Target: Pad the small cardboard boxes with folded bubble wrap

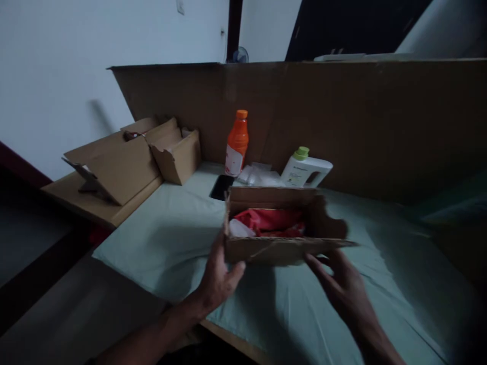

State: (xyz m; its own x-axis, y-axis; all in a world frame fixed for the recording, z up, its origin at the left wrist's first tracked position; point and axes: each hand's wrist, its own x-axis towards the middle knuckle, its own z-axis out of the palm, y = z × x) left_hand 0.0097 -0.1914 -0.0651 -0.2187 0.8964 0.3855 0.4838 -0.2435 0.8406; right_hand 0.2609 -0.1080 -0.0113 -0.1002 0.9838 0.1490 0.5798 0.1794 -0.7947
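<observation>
An open cardboard box (262,251) is in front of me over the green cloth, tilted so that its inside shows. In it lie a red wrapped thing (274,221), whose kind I cannot make out, and a whitish piece (240,229) at the left end. My left hand (220,278) grips the box at its near left corner, thumb in front and fingers partly hidden along the side. At the near right corner, my right hand (338,276) holds the box below its protruding flap, with some fingertips out of sight.
Behind the box stand an orange bottle (238,139) and a white jug with a green cap (304,170). A black phone-like slab (221,187) and clear plastic packaging (261,176) lie near them. More cardboard boxes (177,157) are at left. A tall cardboard panel (342,111) borders the back.
</observation>
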